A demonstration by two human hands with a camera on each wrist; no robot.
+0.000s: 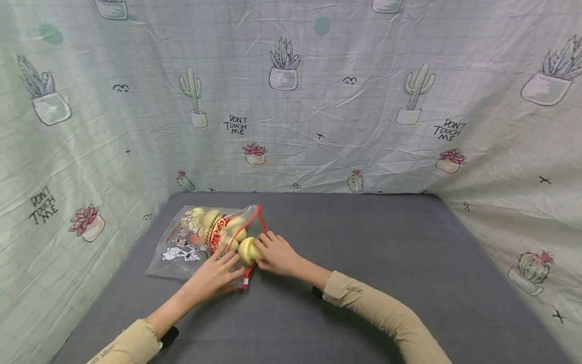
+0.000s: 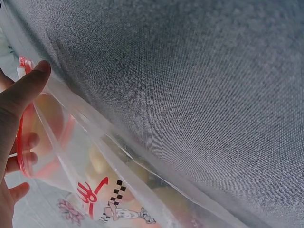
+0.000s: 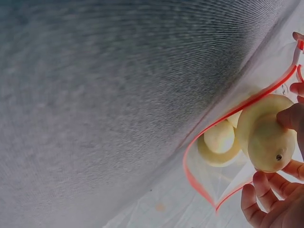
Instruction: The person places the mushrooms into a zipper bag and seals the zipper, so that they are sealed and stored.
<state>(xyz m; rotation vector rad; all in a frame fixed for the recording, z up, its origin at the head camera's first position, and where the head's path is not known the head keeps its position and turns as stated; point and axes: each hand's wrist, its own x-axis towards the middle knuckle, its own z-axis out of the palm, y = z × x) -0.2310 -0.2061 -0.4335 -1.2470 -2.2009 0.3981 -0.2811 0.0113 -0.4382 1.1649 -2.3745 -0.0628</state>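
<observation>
A clear plastic bag [image 1: 175, 260] with red cartoon print lies on the grey table, its red-edged mouth open toward the right. Several pale yellow, pear-shaped fruits [image 1: 211, 218] are inside, seen through the plastic. My left hand [image 1: 215, 277] holds the bag's near side at the mouth, with the thumb [image 2: 31, 85] by the red edge and the fingers spread. In my right hand [image 1: 278, 255] is a pale yellow pear [image 3: 270, 145], gripped between thumb and fingers right at the bag's opening. Its dark stem spot shows in the right wrist view.
The grey table [image 1: 364, 242] extends right and in front of the bag. A hanging cloth [image 1: 318, 111] printed with cactus pots encloses the back and both sides. A red slider [image 1: 245, 283] sits at the near corner of the bag's mouth.
</observation>
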